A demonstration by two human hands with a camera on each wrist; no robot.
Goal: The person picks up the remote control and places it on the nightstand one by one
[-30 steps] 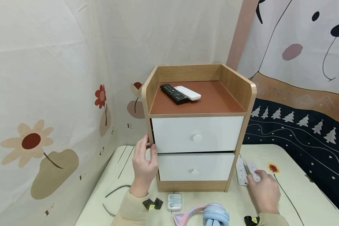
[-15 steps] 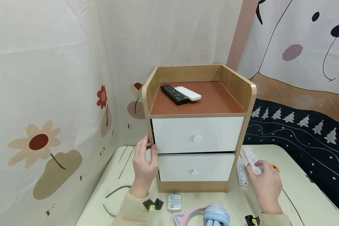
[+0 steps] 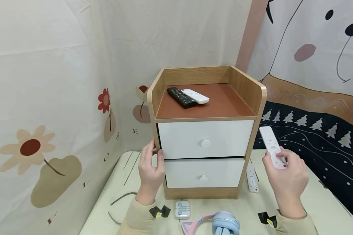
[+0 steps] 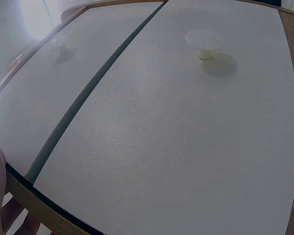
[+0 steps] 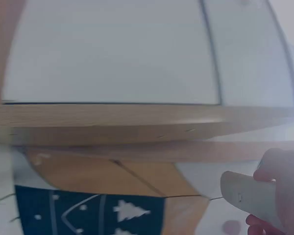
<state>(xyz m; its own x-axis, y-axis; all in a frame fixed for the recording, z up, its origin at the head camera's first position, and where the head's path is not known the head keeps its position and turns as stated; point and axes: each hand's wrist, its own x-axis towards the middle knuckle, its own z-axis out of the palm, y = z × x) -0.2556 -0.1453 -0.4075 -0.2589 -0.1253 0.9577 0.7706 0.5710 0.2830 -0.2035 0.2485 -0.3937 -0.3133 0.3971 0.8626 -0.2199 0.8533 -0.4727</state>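
My right hand (image 3: pixel 288 179) grips the near end of a white remote control (image 3: pixel 271 143), raised to the right of a small wooden cabinet (image 3: pixel 200 194). The right wrist view shows that remote control (image 5: pixel 250 197) between thumb and fingers. My left hand (image 3: pixel 151 171) holds the cabinet's left side edge, thumb at the front and fingers around the side. On the cabinet's brown top lie a black remote control (image 3: pixel 180 97) and another white remote control (image 3: pixel 195 96), touching each other. A further white remote control (image 3: pixel 252 179) lies on the table beside the cabinet's right side.
Two white drawers fill the cabinet front, the upper drawer (image 3: pixel 182 140) above the lower drawer (image 3: pixel 180 174); each has a round knob. In front lie boxed earphones (image 3: pixel 182 210) and blue-and-pink headphones (image 3: pixel 226 222). Printed cloth (image 3: pixel 309 85) hangs behind and on the right.
My right hand has lifted the white remote control off the table, moving it up and slightly right. The left hand stays at the cabinet's left edge.
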